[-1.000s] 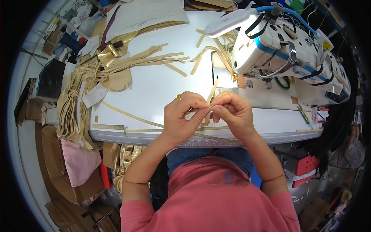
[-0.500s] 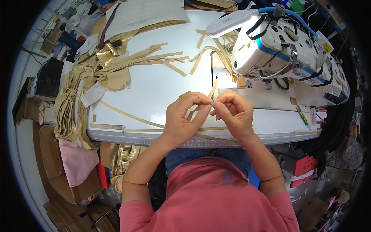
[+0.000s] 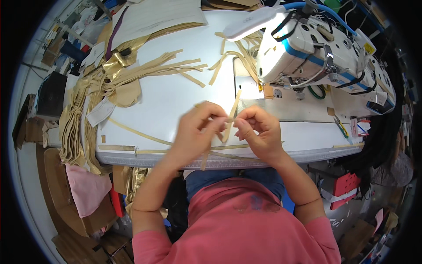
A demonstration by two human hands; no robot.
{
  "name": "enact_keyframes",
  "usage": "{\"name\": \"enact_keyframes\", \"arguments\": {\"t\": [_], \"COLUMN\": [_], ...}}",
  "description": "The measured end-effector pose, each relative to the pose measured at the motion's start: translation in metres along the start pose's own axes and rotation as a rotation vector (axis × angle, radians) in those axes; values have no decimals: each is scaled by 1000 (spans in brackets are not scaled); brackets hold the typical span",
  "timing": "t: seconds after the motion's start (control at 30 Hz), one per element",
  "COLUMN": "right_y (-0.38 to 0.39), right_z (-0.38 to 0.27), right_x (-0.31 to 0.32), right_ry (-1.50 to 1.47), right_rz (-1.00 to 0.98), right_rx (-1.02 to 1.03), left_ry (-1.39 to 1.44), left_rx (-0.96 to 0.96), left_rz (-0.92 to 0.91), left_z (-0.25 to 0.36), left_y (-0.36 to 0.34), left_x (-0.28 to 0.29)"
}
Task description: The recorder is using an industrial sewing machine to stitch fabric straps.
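Over the front part of the white table, my left hand (image 3: 193,132), smeared by motion, pinches a narrow beige fabric strip (image 3: 236,102). My right hand (image 3: 260,131) closes thumb and fingertips on the same strip, a short way to the right. One length of the strip sticks up beyond the hands toward the sewing machine (image 3: 279,66). Below the fingers it bends into a loop, and a tail hangs near my left wrist. The exact spot where the fingertips grip is partly hidden.
A bundle of beige strips (image 3: 154,70) fans out at the left, by stacked gold and beige pieces (image 3: 72,127). More strips (image 3: 246,55) lie beside the machine. Small yellow-handled snips (image 3: 341,127) rest at the right. A ruler edge (image 3: 246,163) runs along the table front.
My left hand has moved left and slightly away from the right one, and more of the strip shows between and below them. My right hand has shifted little.
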State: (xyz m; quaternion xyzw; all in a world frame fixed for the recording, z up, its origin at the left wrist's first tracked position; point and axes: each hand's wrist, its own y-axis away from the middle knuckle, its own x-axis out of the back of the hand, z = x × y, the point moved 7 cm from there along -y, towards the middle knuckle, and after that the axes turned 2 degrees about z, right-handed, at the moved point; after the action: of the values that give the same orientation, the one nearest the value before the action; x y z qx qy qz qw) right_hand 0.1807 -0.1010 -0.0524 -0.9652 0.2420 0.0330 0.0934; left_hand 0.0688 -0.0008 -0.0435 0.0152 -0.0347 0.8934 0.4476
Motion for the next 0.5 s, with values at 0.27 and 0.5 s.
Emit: {"name": "enact_keyframes", "arguments": {"t": [0.27, 0.5], "right_y": [19, 16], "right_z": [-1, -6], "right_x": [29, 60], "right_ry": [539, 1106], "right_rz": [-127, -34], "right_rx": [119, 519], "left_ry": [-473, -656], "left_rx": [-56, 1], "left_rz": [-463, -561], "left_z": [42, -32], "left_y": [-61, -105], "left_x": [27, -67]}}
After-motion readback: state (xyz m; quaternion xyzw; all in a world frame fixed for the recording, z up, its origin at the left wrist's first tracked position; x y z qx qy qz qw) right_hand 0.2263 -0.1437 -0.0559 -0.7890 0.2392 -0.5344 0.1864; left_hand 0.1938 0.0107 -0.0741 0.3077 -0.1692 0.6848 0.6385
